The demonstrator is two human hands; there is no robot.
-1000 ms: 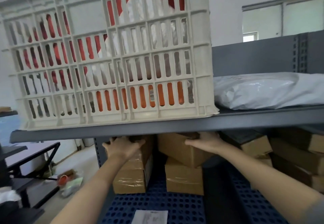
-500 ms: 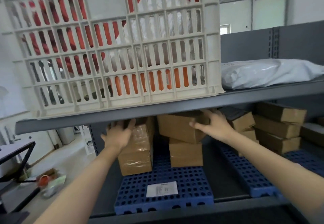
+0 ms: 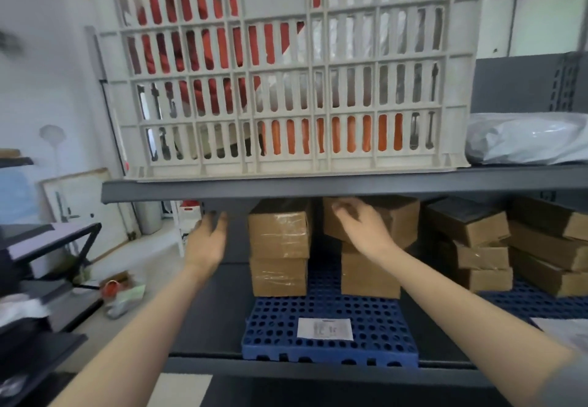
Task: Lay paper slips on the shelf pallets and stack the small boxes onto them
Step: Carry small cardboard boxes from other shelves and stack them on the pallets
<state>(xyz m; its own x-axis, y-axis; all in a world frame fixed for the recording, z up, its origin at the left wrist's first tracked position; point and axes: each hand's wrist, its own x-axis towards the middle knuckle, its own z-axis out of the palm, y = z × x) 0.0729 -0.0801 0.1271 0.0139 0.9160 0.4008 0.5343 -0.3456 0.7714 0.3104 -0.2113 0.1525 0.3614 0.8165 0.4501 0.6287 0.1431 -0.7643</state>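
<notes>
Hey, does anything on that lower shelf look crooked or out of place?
Yes: the top box held by the right hand sits skewed, overhanging the lower box on the blue pallet. The left stack looks square.

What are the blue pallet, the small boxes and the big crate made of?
Blue pallet: likely moulded plastic, matte, gridded holes. Small boxes: brown cardboard, some sealed with glossy clear tape. Crate: off-white rigid plastic, slotted walls.

Nothing clear to read. Only tiny blurry print on the paper slip (image 3: 325, 329), below the fingers (image 3: 345, 212) of the right hand (image 3: 362, 231).
</notes>
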